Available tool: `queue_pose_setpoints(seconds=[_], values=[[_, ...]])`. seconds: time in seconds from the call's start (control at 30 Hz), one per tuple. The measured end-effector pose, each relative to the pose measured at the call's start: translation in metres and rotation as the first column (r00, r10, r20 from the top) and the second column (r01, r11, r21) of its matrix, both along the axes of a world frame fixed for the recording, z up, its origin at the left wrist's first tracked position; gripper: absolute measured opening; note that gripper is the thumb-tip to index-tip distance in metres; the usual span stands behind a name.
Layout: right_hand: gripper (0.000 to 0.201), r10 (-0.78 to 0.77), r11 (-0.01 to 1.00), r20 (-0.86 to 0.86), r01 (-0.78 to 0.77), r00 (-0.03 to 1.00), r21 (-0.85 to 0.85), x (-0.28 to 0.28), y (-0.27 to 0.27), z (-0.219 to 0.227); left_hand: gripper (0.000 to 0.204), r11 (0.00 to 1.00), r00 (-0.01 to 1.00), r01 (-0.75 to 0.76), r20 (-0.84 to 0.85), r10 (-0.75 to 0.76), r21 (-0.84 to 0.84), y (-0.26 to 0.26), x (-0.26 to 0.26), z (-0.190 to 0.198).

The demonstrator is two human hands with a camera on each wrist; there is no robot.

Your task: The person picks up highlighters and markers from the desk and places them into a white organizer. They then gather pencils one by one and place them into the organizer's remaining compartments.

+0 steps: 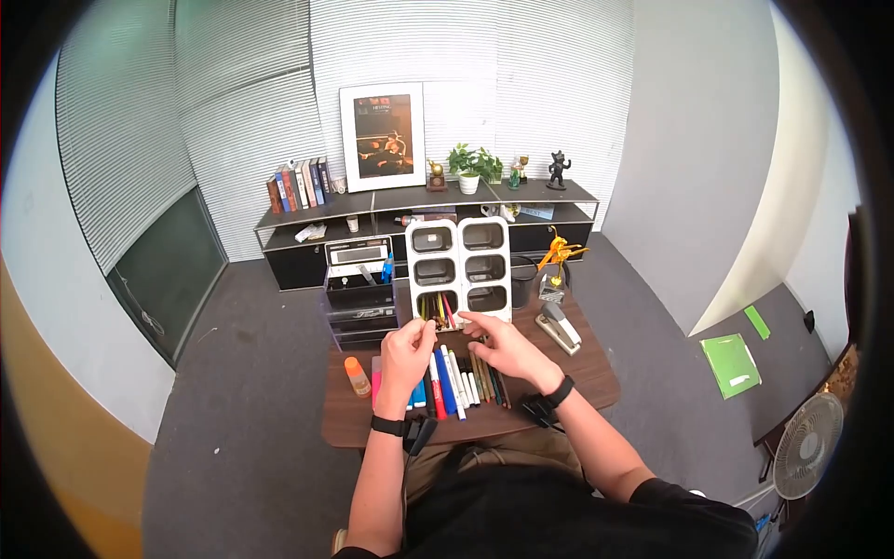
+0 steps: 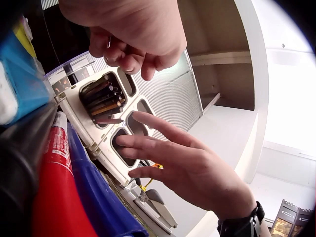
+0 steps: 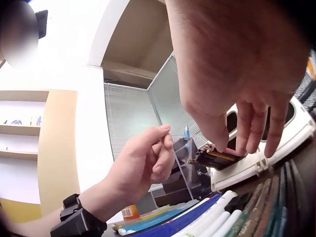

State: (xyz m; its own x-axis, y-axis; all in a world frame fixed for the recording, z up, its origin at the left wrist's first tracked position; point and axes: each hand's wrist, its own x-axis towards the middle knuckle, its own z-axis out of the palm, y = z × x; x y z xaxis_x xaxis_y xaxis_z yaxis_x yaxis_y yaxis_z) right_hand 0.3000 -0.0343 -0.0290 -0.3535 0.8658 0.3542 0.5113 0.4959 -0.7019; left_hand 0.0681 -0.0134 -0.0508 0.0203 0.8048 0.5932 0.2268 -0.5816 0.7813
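Observation:
The left hand is over the pens at the organizer's near edge, its fingers curled with nothing visible in them; the right wrist view shows this left hand from the side. Beside it, the right hand has its fingers extended and apart, also clear in the left wrist view as the right hand. A white six-compartment organizer stands just beyond both hands. Colored pencils fill its near left compartment, seen too as a bundle of pencils. Whether the right fingertips touch the organizer cannot be told.
Markers and darker pencils lie in a row below the hands. An orange-capped glue bottle stands left. A drawer unit is back left; a stapler and an orange figure are right.

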Motion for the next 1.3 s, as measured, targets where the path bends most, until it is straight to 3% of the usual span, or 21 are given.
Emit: queue_pose_setpoints(seconds=[0.1, 0.17, 0.27, 0.37, 0.43, 0.53, 0.63, 0.77, 0.9, 1.03, 1.07, 1.17, 1.3], values=[[0.065, 0.057, 0.998, 0.013, -0.057, 0.998, -0.034, -0.01, 0.018, -0.01, 0.034, 1.0, 1.0, -0.004, -0.001, 0.004, 0.0, -0.001, -0.001, -0.001], [0.055, 0.055, 0.998, -0.031, -0.056, 0.998, -0.036, -0.015, 0.021, -0.012, 0.034, 1.0, 1.0, -0.012, 0.007, 0.012, -0.014, -0.003, -0.001, 0.002], [0.029, -0.088, 0.996, -0.204, 0.087, 0.975, -0.017, -0.017, 0.012, -0.002, 0.034, 1.0, 1.0, -0.017, -0.02, 0.017, -0.02, -0.002, -0.002, 0.004], [0.028, -0.129, 0.985, -0.223, 0.15, 0.966, 0.08, -0.006, 0.009, 0.002, 0.035, 1.0, 1.0, -0.006, -0.002, 0.006, -0.005, -0.002, -0.001, 0.001], [0.035, -0.153, 0.985, -0.203, 0.165, 0.967, 0.047, -0.003, 0.009, 0.0, 0.035, 1.0, 1.0, 0.004, -0.001, -0.004, -0.014, -0.002, -0.001, 0.001], [0.054, -0.004, 0.992, -0.212, -0.022, 0.977, -0.121, -0.006, 0.018, -0.015, 0.035, 1.0, 1.0, 0.016, 0.02, -0.016, 0.006, -0.005, 0.002, 0.004], [0.047, 0.024, 0.993, -0.272, -0.055, 0.962, -0.105, -0.015, 0.032, -0.031, 0.035, 1.0, 1.0, 0.01, 0.026, -0.01, -0.008, -0.004, 0.001, 0.003], [0.039, -0.005, 0.997, -0.344, -0.021, 0.939, -0.074, -0.014, 0.017, -0.011, 0.033, 1.0, 1.0, -0.002, 0.0, 0.002, -0.013, 0.001, -0.002, -0.001], [0.023, -0.165, 0.947, -0.453, 0.27, 0.876, 0.177, -0.004, -0.02, 0.032, 0.034, 1.0, 1.0, -0.004, -0.014, 0.004, -0.001, 0.0, 0.0, -0.002], [0.012, -0.259, 0.755, -0.444, 0.466, 0.858, 0.461, 0.026, -0.033, 0.06, 0.035, 0.999, 0.999, 0.02, 0.034, -0.021, 0.027, 0.001, 0.002, -0.002], [0.008, -0.242, 0.743, -0.487, 0.483, 0.839, 0.463, 0.027, -0.033, 0.067, 0.035, 0.999, 0.999, 0.02, 0.031, -0.021, 0.031, 0.001, 0.002, -0.002], [0.006, -0.311, 0.894, -0.56, 0.436, 0.768, 0.101, 0.047, -0.025, 0.059, 0.034, 1.0, 1.0, 0.016, 0.006, -0.016, 0.01, -0.001, 0.0, 0.001], [0.013, -0.416, 0.811, -0.368, 0.522, 0.832, 0.265, 0.06, -0.012, 0.042, 0.035, 1.0, 1.0, -0.002, -0.018, 0.002, -0.011, -0.001, -0.002, 0.002]])
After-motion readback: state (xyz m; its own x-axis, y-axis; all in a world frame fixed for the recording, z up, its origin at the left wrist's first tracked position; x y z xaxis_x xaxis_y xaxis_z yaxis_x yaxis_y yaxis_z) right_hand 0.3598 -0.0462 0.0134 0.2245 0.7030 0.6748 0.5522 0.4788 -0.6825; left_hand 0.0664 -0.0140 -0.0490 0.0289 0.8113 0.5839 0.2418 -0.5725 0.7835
